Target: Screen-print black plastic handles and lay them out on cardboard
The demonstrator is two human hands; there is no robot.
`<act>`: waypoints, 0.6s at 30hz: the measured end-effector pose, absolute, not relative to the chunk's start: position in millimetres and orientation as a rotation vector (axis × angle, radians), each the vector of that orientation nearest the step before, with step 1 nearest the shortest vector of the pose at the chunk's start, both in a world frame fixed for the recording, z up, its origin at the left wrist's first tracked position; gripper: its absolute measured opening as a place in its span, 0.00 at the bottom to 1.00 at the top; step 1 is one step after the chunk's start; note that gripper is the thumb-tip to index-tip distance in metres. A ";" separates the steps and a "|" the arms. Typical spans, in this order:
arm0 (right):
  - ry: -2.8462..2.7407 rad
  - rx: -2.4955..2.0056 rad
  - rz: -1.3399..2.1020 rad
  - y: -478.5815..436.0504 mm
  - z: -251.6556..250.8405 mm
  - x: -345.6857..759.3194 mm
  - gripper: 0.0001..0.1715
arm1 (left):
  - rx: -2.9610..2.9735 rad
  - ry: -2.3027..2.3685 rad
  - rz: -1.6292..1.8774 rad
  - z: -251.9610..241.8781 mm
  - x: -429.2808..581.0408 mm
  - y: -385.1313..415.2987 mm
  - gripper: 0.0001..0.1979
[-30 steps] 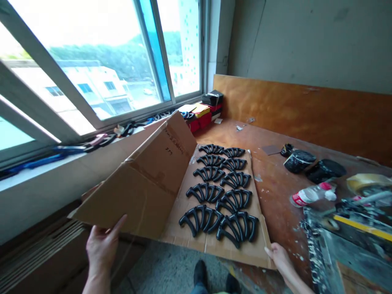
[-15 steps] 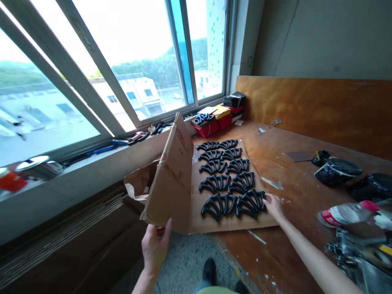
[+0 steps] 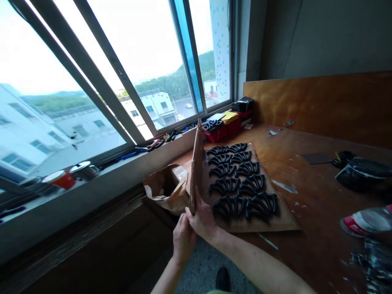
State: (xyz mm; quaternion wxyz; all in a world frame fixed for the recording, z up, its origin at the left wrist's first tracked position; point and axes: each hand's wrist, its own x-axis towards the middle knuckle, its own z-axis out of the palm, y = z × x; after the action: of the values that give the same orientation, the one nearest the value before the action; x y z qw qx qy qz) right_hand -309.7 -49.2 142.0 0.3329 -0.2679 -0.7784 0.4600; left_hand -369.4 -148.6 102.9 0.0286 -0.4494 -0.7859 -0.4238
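Observation:
A folded cardboard sheet (image 3: 284, 222) lies on the table with its left flap (image 3: 197, 163) standing nearly upright. Two columns of glossy black curved pieces (image 3: 228, 207), grouped in fan shapes, rest on the flat part. My right hand (image 3: 203, 216) grips the near lower edge of the flap, fingers along its inner face. Just below and left, my left hand (image 3: 184, 237) is closed at the flap's bottom corner, close against the right hand. What sits inside its fingers is hidden.
An open brown paper bag (image 3: 165, 200) stands left of the flap. Cans (image 3: 82, 170) and tools line the windowsill. Red and black stacks (image 3: 225, 128) sit at the far corner. A black container (image 3: 363, 173) and a plastic bottle (image 3: 367, 220) are on the right.
My right hand has left the black pieces at the right and moved left onto the flap's edge. The flap stands steeper. A small red thing by my left hand is no longer visible.

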 end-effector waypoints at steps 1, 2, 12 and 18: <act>-2.029 -0.701 1.183 -47.3 142.3 -303.5 0.48 | -1.449 -2.435 -1.344 105.1 -365.4 -150.2 0.11; -2.029 -0.708 1.172 -45.8 143.8 -295.6 0.47 | -1.512 -2.441 -1.390 107.6 -360.8 -151.4 0.10; -2.340 -0.527 1.302 -39.4 172.4 -132.9 0.45 | -1.585 -2.534 -1.774 95.6 -384.1 -108.4 0.16; -1.960 -1.169 1.436 -27.2 150.2 15.7 0.25 | -0.900 -2.635 -1.982 94.7 -486.1 -28.6 0.26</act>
State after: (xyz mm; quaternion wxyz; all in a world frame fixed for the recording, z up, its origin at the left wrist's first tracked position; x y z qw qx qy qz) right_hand 15.7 -27.2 150.2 0.2208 -0.4229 -0.7090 0.5193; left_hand -486.1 -28.6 94.7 -0.1375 -0.2609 -0.7636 -0.5744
